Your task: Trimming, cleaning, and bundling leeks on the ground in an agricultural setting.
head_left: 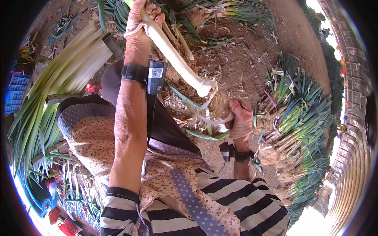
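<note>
Head view: left hand (142, 19) grips leek (173, 53) slanting down-right; right hand (240, 120) apparently clenches its roots (218, 105).

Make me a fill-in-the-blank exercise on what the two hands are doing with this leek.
1. The left hand grips the leek by its white ____.
2. The right hand pulls a strip of outer ____ off the leek's root end.
3. Cleaned leeks lie stacked to the person's ____.

Missing words: stalk; skin; left
</note>
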`<action>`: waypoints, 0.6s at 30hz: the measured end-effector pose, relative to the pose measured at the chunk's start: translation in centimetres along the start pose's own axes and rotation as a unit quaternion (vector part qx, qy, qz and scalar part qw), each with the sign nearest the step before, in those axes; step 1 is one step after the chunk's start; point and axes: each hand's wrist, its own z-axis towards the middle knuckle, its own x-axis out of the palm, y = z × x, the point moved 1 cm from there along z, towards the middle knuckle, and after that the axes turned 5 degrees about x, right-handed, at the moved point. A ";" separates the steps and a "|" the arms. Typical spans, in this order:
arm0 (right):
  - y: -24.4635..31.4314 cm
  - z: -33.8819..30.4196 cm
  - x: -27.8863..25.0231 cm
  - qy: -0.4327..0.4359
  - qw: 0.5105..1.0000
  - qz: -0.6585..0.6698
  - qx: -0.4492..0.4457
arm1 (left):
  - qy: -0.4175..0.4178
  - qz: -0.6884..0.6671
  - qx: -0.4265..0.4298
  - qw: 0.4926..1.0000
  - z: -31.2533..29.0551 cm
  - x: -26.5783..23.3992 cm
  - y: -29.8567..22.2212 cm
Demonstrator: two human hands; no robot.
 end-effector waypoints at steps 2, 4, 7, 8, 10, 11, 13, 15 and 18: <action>-3.2 1.7 -3.5 -0.020 0.999 0.046 0.008 | 0.016 -0.021 -0.010 1.000 -0.2 0.4 0.7; -5.5 3.4 -6.2 -0.082 0.991 -0.053 -0.090 | 0.031 -0.039 -0.016 0.999 -0.1 0.6 1.1; -4.7 3.7 -6.7 -0.137 0.871 -0.323 -0.344 | 0.037 -0.065 -0.029 0.997 -0.2 0.6 0.8; -1.7 1.8 -4.5 -0.116 0.842 -0.335 -0.405 | 0.032 -0.043 -0.013 0.998 -0.6 0.6 0.6; 1.4 1.5 -1.6 -0.066 0.798 -0.339 -0.494 | 0.020 -0.054 -0.026 0.998 -0.6 0.6 1.2; 2.7 1.5 0.0 -0.005 0.744 -0.336 -0.578 | 0.021 -0.053 -0.023 0.998 -0.6 0.5 1.2; 5.2 0.8 3.3 0.054 0.709 -0.448 -0.542 | 0.032 -0.036 -0.038 0.998 -0.8 0.1 0.7; 6.1 1.2 4.4 0.105 0.659 -0.559 -0.491 | 0.022 -0.071 -0.049 0.996 -0.9 0.5 1.3; 6.4 2.1 5.6 0.269 0.753 -0.398 -0.450 | 0.006 -0.062 -0.073 0.995 -0.5 0.0 0.9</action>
